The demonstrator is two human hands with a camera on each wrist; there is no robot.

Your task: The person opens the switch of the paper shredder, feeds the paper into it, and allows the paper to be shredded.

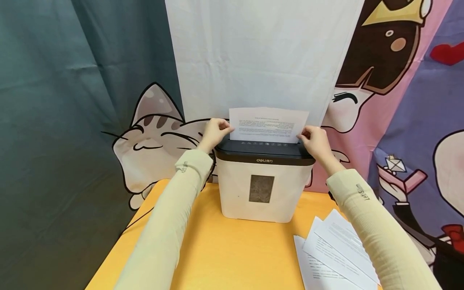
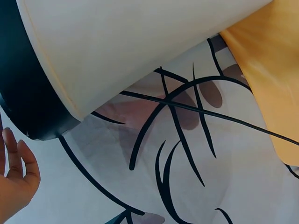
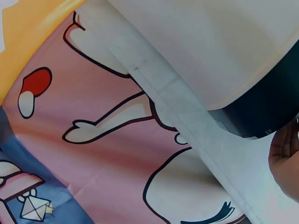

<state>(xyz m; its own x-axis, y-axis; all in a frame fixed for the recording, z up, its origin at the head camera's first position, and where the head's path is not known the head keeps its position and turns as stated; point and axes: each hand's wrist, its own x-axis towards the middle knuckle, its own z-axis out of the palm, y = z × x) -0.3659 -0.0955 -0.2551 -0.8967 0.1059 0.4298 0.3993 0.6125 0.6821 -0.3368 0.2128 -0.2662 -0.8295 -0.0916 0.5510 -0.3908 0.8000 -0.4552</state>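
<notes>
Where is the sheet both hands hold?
In the head view, just right of centre: the sheet sticks up at the white shredder's dark top, pinched by the left hand and right hand at opposite edges.

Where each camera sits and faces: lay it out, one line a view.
Head: worn on the head, facing forward and down at the shredder and upright paper; left hand, right hand and sleeves show.
Left wrist: worn on that wrist, facing the shredder's side, backdrop and table; part of the left hand shows at the left edge.
Right wrist: worn on that wrist, facing the shredder's other side; part of the right hand shows at the right edge.
Both wrist views share shredder, table and backdrop.
</notes>
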